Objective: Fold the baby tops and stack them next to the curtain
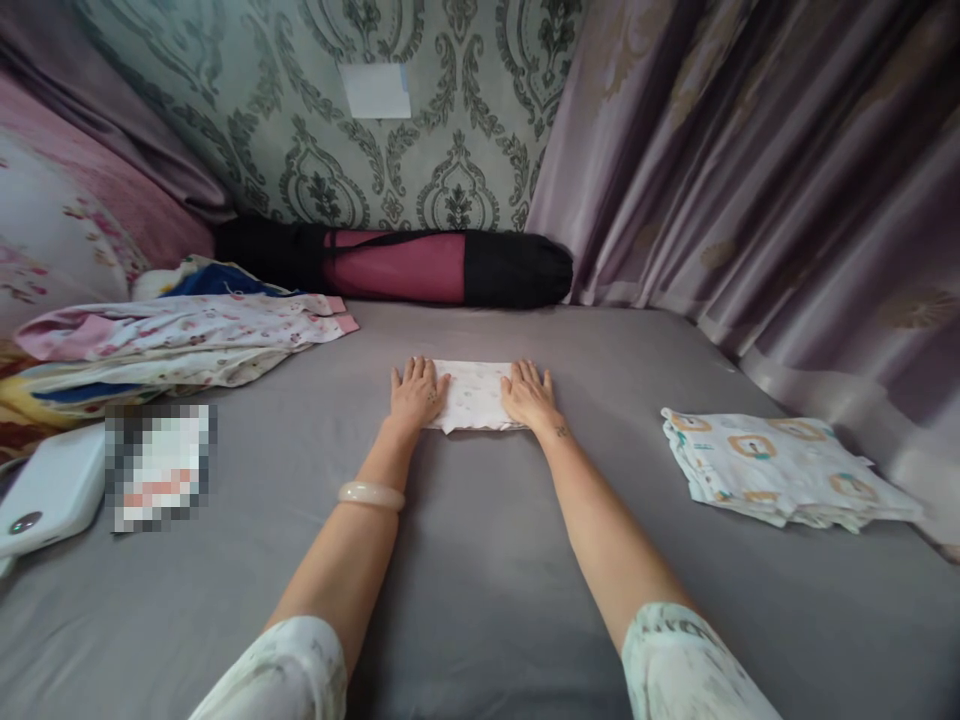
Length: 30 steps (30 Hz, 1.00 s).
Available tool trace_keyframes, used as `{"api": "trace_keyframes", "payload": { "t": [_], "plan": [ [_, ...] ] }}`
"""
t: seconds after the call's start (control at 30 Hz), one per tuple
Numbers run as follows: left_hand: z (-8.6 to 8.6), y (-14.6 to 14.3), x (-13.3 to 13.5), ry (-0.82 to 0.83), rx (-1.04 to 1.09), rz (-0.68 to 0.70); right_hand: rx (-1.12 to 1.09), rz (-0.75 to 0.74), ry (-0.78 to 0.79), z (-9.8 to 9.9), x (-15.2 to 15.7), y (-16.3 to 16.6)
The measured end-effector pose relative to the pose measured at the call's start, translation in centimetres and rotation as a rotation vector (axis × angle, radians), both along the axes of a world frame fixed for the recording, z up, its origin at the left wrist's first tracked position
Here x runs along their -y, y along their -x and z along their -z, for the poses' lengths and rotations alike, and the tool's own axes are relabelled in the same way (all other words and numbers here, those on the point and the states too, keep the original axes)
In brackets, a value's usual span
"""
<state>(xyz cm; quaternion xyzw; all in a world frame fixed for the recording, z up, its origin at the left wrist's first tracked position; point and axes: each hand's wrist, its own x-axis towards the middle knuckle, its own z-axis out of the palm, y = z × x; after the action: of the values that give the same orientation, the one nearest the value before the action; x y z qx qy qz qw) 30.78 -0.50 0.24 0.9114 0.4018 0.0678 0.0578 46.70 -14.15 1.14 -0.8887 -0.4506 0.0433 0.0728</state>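
A small folded white cloth [475, 394] with a faint pattern lies on the grey bedsheet [480, 560] in the middle of the view. My left hand [414, 392] rests flat on its left end, fingers stretched out. My right hand [529, 394] lies flat on its right end, fingers spread too. Both palms press down on the cloth and nothing is gripped. A pale bangle [370, 494] circles my left wrist.
A folded stack of white patterned cloths [780, 466] lies to the right. Floral clothes are piled [180, 338] at the left, with a white device [46, 490] near them. A black and maroon roll bag [397, 266] lies along the wall. Curtains [750, 180] hang on the right.
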Motion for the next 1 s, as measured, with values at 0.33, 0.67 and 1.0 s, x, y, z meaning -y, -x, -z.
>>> {"api": "trace_keyframes", "payload": {
  "t": [0.33, 0.67, 1.0],
  "plan": [
    [-0.4, -1.1, 1.9, -0.079, 0.019, 0.078, 0.021, -0.098, -0.103, -0.5, -1.0, 2.0],
    [0.2, -1.1, 1.9, -0.038, 0.004, 0.079, -0.016, -0.090, -0.060, 0.4, -1.1, 1.9],
    [-1.1, -1.8, 3.2, -0.043, 0.046, 0.098, -0.007, -0.123, -0.132, -0.8, -1.2, 2.8]
  ]
}}
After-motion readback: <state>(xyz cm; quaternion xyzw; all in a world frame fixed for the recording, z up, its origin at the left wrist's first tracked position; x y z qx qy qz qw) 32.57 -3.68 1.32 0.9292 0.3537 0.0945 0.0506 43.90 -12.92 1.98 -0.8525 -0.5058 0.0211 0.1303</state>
